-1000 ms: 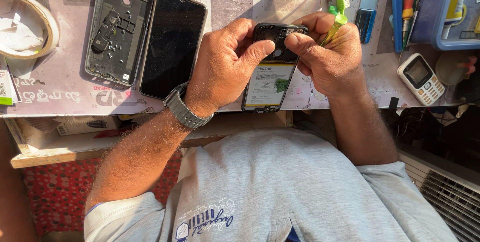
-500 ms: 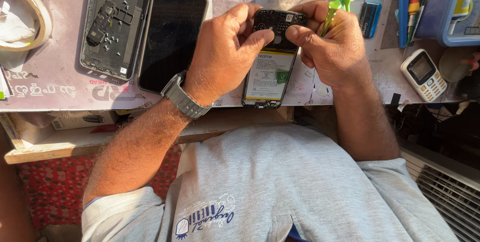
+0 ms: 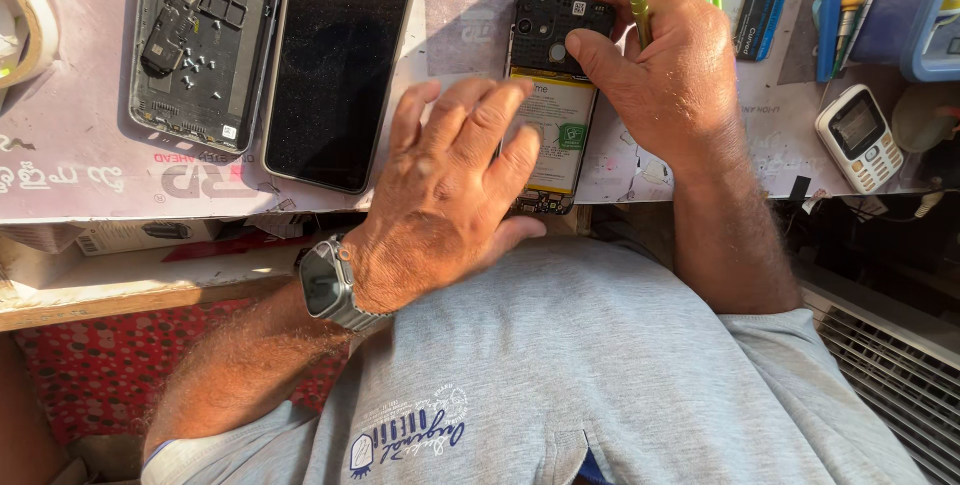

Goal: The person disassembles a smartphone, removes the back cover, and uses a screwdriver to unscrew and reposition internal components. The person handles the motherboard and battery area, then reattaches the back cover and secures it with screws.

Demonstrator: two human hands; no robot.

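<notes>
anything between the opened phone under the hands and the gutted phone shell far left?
Head view: a black phone screen panel lies face up between the opened phone and the gutted shell.

The left hand (image 3: pixel 455 195) covers the lower left part of the opened phone (image 3: pixel 553 95), so what lies under its palm cannot be told; the right hand (image 3: pixel 660 70) hides the phone's upper right corner and most of the green tool (image 3: pixel 637 0), whose tip is out of sight; the back cover (image 3: pixel 200 40) and the black screen panel (image 3: pixel 335 60) are cut off by the top edge; the tape roll (image 3: pixel 25 25) runs off the left edge; the blue tray (image 3: pixel 935 15) is cropped at the right.
</notes>
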